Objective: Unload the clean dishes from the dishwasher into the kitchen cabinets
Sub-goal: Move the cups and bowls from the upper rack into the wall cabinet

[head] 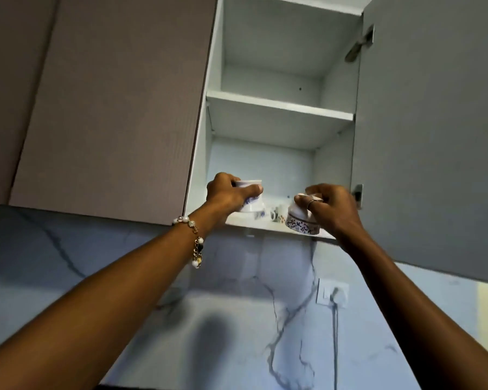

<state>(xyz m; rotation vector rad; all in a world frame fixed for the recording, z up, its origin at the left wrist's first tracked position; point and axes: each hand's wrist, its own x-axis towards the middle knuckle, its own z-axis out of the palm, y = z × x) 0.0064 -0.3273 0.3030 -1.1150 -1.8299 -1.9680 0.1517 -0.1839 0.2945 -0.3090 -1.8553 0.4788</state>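
Note:
Both my arms reach up into an open wall cabinet (279, 108). My left hand (226, 192) grips an upside-down white cup with a blue pattern (251, 204) at the left of the bottom shelf (254, 225). My right hand (333, 209) holds a second upside-down cup with a floral rim band (300, 222), tilted at the shelf's front right edge. Between the two cups, further back, stand other small patterned cups (275, 215), partly hidden.
The cabinet door (434, 136) hangs open on the right, close to my right hand. A closed brown cabinet door (110, 108) lies to the left. The upper shelf (279, 106) shows nothing on it. Below are a marble-look wall (237, 305) and a socket with a cable (331, 295).

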